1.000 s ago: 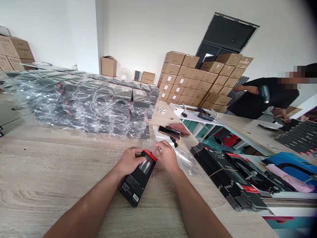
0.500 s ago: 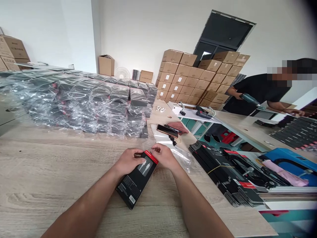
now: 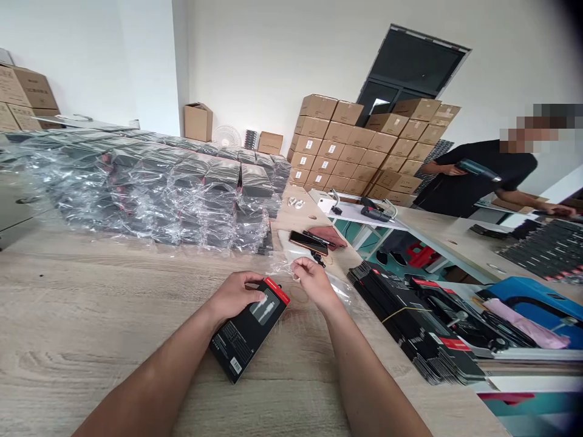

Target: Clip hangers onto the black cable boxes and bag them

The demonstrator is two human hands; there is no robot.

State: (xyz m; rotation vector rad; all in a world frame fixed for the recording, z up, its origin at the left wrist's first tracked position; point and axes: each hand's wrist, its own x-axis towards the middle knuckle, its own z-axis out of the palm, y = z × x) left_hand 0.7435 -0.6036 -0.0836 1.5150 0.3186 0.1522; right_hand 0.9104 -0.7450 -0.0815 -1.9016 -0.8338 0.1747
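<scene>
My left hand grips a black cable box with a red top band, a picture of white plugs and a barcode label low on its front. The box is tilted over the wooden table, its lower end toward me. Up and to the right of it, my right hand is closed in a pinch at a clear plastic bag, apart from the box. More clear film lies under and beside that hand, its exact edges hard to make out.
Wrapped black boxes are stacked along the table's back left. A phone lies beyond my right hand. Banded flat black packages sit at the right edge. Across the far table, a person in black holds a heat-gun-like tool.
My right hand has moved off the box's top, up and right to the plastic. My left hand still holds the box, shifted slightly left. The person's tool has risen and moved right.
</scene>
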